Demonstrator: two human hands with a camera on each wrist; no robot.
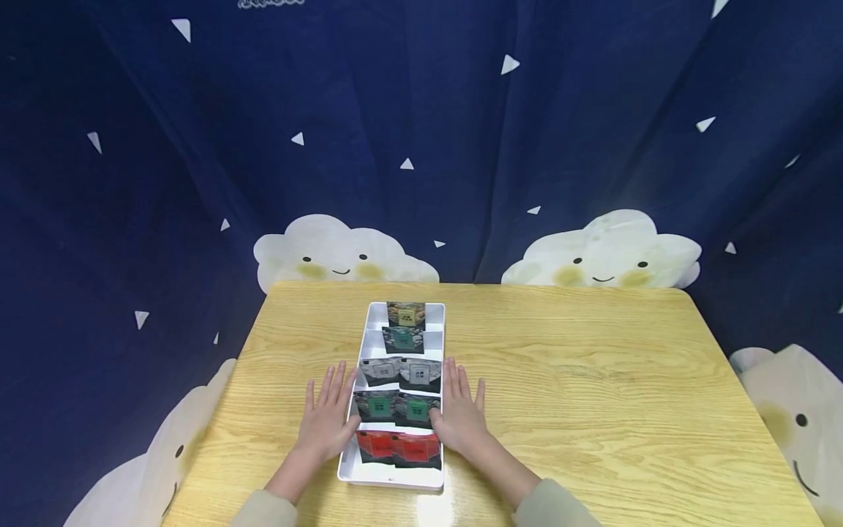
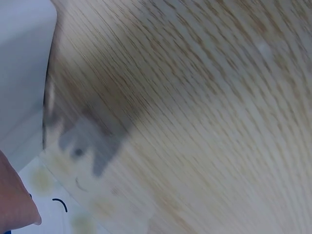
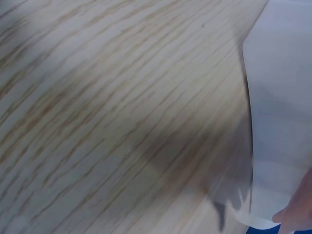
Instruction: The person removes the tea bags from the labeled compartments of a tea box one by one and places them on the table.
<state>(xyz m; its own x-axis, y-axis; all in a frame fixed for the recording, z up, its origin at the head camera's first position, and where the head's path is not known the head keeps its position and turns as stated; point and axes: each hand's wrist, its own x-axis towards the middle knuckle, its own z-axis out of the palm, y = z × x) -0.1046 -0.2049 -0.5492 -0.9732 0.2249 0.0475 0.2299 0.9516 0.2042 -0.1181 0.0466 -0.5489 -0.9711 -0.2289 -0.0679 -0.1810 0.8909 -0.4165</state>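
A long white divided tray (image 1: 391, 477) lies on the table with small dark sachets in rows across its compartments. Nearest are two with red panels (image 1: 415, 448), then two green ones (image 1: 377, 407), two grey ones (image 1: 420, 373), one teal (image 1: 403, 339) and one gold (image 1: 406, 315) at the far end. My left hand (image 1: 324, 424) rests along the tray's left side, fingers straight, thumb at the rim. Along the right side lies my right hand (image 1: 462, 419), fingers extended, its thumb over the rim by a green sachet. Each wrist view shows a tray side wall (image 2: 24, 87) (image 3: 278, 112) and part of a finger.
The light wooden table (image 1: 593, 395) extends well to the right of the tray and a shorter way to the left. A dark blue curtain (image 1: 448, 110) with white triangles and smiling clouds hangs behind the table and at both sides.
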